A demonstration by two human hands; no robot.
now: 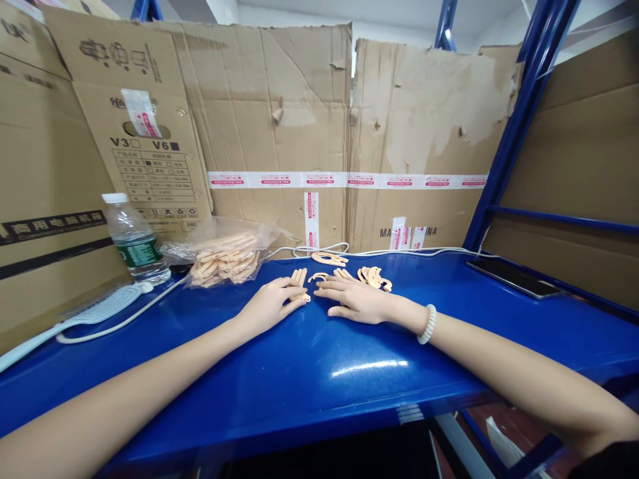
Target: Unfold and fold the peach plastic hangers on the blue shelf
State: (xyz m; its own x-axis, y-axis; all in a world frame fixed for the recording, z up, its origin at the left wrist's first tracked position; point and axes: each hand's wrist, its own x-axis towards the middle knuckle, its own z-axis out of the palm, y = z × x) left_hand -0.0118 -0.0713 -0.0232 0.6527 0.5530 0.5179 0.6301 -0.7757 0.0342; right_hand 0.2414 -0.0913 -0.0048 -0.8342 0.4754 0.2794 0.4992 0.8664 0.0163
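Observation:
My left hand [272, 305] rests on the blue tabletop. Its thumb and fingers close around a small pale wooden piece [307, 298], whose end shows at the fingertips. Straight wooden strips [299, 276] lie side by side just beyond those fingers. My right hand [355, 299], with a pale beaded bracelet on the wrist, lies palm down with fingers stretched out. Under and behind it, more wooden strips [342, 273] are partly hidden. A curved wooden piece [317, 276] lies between the hands, and a pile of curved wooden pieces [373, 277] sits beyond my right hand.
Farther back lies a larger curved wooden piece [329, 258] near a white cable [424, 252]. On the left are a clear bag [229, 256] of wooden pieces, a water bottle [136, 243] and a pale blue hairbrush [107, 305]. A phone-like dark device [514, 277] lies right; cardboard [279, 120] walls the back.

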